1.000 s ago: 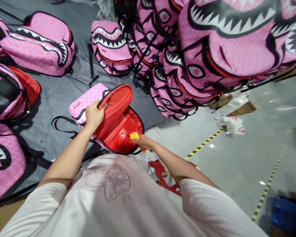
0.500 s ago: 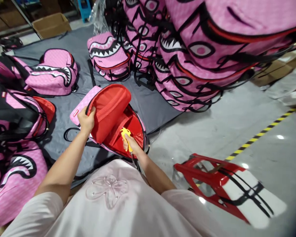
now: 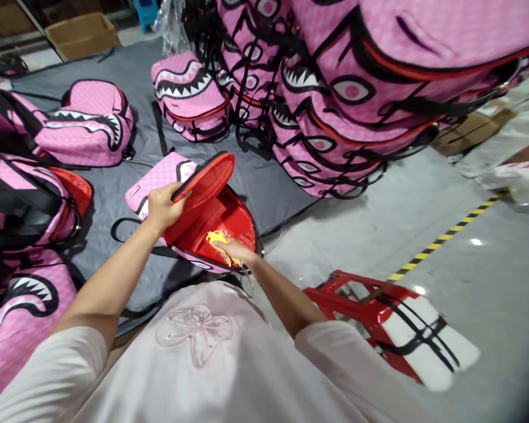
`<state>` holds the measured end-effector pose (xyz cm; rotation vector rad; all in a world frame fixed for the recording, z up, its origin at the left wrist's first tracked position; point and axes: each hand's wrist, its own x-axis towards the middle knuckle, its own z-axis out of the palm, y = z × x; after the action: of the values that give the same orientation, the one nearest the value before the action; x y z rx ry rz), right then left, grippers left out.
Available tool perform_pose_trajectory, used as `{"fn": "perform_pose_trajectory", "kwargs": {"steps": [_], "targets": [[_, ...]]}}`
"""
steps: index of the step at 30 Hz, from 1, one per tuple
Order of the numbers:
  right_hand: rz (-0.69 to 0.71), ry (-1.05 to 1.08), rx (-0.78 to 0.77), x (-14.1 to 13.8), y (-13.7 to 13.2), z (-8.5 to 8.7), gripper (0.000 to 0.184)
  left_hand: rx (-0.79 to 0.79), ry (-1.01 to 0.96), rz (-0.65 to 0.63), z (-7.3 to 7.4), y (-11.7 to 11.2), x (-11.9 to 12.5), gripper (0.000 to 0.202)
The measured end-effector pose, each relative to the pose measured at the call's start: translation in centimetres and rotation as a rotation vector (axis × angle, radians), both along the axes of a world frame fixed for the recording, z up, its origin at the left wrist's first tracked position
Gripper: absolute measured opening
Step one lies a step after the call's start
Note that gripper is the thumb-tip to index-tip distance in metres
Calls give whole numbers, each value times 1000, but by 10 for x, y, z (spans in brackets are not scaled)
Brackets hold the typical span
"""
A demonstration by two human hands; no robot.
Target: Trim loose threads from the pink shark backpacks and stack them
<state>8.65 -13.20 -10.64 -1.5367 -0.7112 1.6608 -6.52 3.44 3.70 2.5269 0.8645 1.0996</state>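
In front of me a pink backpack (image 3: 201, 266) lies unzipped on the grey cloth, its red lining showing. My left hand (image 3: 164, 207) grips the edge of its front flap (image 3: 211, 179) and holds it raised. Inside the opening, over the red lining, my right hand (image 3: 233, 251) is closed around a yellow gun-shaped tool (image 3: 218, 237). A thin hose or cord seems to hang below that hand. The tool's exact kind is not clear, and my fingers hide part of it.
A tall stack of pink backpacks (image 3: 352, 88) rises at the right back. More backpacks (image 3: 86, 126) lie along the left. The grey-covered table (image 3: 282, 208) ends at the right, where a red and white stool (image 3: 405, 329) stands on the floor.
My left hand has moved slightly right, and the flap it holds is now seen more edge-on, tilted lower over the opening. The yellow tool has shifted left and points more leftward.
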Motion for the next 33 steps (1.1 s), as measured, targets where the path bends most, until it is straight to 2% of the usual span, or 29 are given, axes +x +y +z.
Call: {"fn": "perform_pose_trajectory", "kwargs": {"steps": [2, 3, 4, 6, 8, 10, 12, 14, 17, 21, 25, 28, 30, 32, 33], "targets": [[164, -171, -25, 23, 17, 21, 34, 94, 103, -119, 7, 4, 0, 20], [200, -293, -37, 36, 28, 32, 31, 124, 154, -154, 9, 7, -2, 21], [225, -405, -66, 49, 38, 43, 28, 138, 196, -161, 10, 11, -6, 23], [214, -570, -202, 73, 52, 64, 26, 116, 240, -98, 9, 19, -17, 25], [247, -577, -344, 89, 55, 82, 26, 56, 222, 21, 3, 24, -31, 26], [374, -483, -438, 97, 48, 97, 26, -4, 176, 100, -6, 23, -44, 28], [505, -419, -469, 98, 38, 107, 31, -43, 149, 110, -13, 20, -51, 29], [524, -400, -423, 96, 31, 112, 38, -71, 149, 92, -16, 16, -52, 29], [478, -337, -306, 92, 24, 114, 40, -107, 159, 99, -18, 11, -51, 31], [472, -353, -250, 97, 9, 105, 37, -127, 155, 43, -23, -3, -54, 38], [250, -429, -147, 95, -11, 86, 39, -215, 160, -25, -38, -36, -56, 45], [176, -400, -139, 81, -32, 72, 40, -413, 188, -67, -45, -74, -59, 51], [202, -356, -187, 79, -50, 67, 40, -610, 207, -184, -50, -99, -66, 55], [207, -320, -233, 91, -74, 69, 41, -851, 182, -330, -58, -114, -79, 67], [186, -308, -247, 102, -87, 71, 43, -950, 124, -333, -64, -117, -88, 74]]}}
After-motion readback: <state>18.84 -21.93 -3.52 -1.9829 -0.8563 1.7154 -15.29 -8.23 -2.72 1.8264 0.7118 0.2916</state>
